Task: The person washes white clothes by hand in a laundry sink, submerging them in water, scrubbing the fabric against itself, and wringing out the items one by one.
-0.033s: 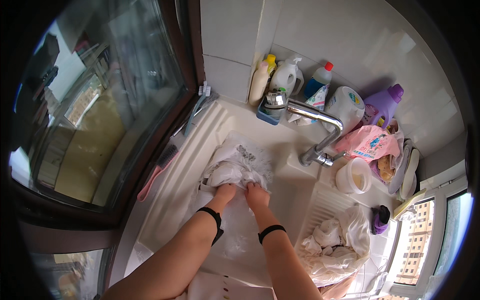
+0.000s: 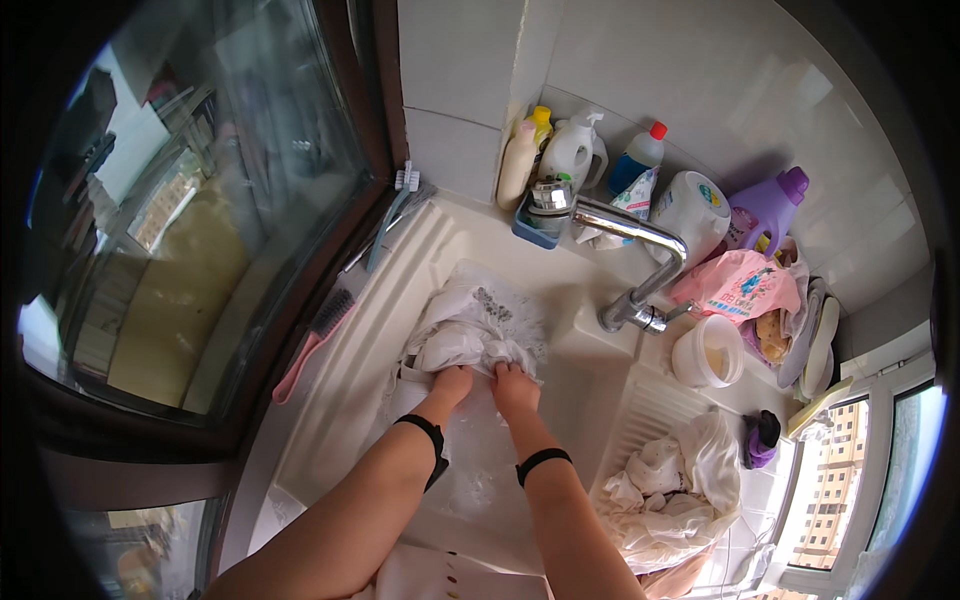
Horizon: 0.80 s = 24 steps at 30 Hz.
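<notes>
A wet white garment [image 2: 470, 325] lies bunched in a white sink [image 2: 350, 390] with a ribbed washboard slope. My left hand [image 2: 452, 385] and my right hand [image 2: 513, 387] are side by side, both gripping the near edge of the garment and pressing it against the basin. Each wrist wears a black band. A chrome faucet [image 2: 640, 250] arches over the basin just beyond the cloth.
Several detergent bottles [image 2: 640, 160] stand along the tiled back wall. A pink brush [image 2: 312, 340] and a toothbrush [image 2: 395, 205] lie on the left ledge by the window. A heap of white laundry [image 2: 665, 495] fills the right basin, next to a small white tub [image 2: 707, 350].
</notes>
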### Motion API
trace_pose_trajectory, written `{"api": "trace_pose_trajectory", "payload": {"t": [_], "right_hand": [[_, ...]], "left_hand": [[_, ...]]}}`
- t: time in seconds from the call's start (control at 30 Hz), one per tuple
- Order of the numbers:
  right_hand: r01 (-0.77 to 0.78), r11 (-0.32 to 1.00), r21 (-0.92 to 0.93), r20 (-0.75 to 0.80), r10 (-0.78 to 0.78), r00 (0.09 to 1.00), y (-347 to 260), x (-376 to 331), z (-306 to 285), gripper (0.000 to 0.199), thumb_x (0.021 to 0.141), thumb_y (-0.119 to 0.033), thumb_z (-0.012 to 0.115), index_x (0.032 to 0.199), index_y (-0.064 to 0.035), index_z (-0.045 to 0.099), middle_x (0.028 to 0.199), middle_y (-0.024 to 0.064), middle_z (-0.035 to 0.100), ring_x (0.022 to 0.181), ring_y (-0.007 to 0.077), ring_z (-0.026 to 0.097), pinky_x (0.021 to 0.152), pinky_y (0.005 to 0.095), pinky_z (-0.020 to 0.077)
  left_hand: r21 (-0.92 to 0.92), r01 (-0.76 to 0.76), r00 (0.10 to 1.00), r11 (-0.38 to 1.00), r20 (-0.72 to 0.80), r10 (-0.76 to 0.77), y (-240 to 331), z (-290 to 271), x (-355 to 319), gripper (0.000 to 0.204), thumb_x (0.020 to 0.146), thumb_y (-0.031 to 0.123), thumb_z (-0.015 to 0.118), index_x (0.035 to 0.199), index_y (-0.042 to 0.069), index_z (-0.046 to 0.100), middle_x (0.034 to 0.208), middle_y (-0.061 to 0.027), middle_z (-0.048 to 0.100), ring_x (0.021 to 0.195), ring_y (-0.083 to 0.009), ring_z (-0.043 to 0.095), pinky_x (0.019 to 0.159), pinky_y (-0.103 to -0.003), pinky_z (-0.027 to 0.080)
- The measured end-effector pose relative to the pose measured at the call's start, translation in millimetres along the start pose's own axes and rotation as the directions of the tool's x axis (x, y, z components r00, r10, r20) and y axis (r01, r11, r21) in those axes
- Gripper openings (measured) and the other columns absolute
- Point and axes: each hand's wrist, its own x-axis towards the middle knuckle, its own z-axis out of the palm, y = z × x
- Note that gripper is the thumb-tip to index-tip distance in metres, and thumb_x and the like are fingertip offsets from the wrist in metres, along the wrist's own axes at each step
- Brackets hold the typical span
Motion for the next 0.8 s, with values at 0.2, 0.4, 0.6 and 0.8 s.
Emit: {"api": "trace_pose_trajectory", "payload": {"t": [0.2,0.4,0.6,0.8], "right_hand": [[0.000,0.987,-0.160,0.075,0.012,0.997,24.4,-10.6,24.8,0.034,0.081,-0.021,0.053,0.114,-0.0152,0.052,0.106,0.0105,0.057,0.097,0.0263,0.057,0.082,0.0393,0.0463],[0.142,0.988,-0.054,0.482,-0.098,0.871,27.4,-41.2,25.3,0.027,0.077,-0.022,0.056,0.101,-0.0111,0.061,0.100,0.0125,0.062,0.096,0.0278,0.057,0.084,0.0366,0.0449],[0.506,0.862,-0.032,0.238,-0.485,0.841,59.7,-17.1,-13.4,0.028,0.074,-0.029,0.059,0.092,-0.0081,0.064,0.091,0.0110,0.064,0.082,0.0240,0.060,0.069,0.0334,0.0463],[-0.092,0.603,0.793,0.100,0.019,0.995,10.2,-41.3,-183.8,0.039,0.078,-0.039,0.059,0.088,-0.0008,0.062,0.078,0.0069,0.060,0.071,0.0158,0.055,0.065,0.0295,0.0446]], "left_hand": [[0.015,-0.089,0.986,0.996,0.142,0.086,-26.5,20.6,6.6,0.041,0.087,0.026,0.039,0.111,-0.005,0.048,0.097,-0.0246,0.057,0.072,-0.0358,0.059,0.057,-0.049,0.052],[0.265,0.293,0.763,0.919,0.514,-0.392,-25.3,5.5,-50.9,0.026,0.082,0.014,0.041,0.090,-0.006,0.056,0.080,-0.0232,0.060,0.071,-0.0333,0.061,0.059,-0.045,0.050],[0.140,0.075,0.810,0.987,0.568,-0.142,86.6,-28.4,-64.8,0.027,0.080,0.011,0.038,0.093,-0.008,0.054,0.075,-0.0217,0.059,0.061,-0.0320,0.061,0.054,-0.042,0.052],[-0.073,-0.341,0.838,0.937,0.428,0.338,202.7,-101.6,-130.1,0.021,0.080,0.014,0.045,0.089,-0.001,0.056,0.069,-0.0108,0.058,0.057,-0.0205,0.058,0.049,-0.036,0.048]]}}
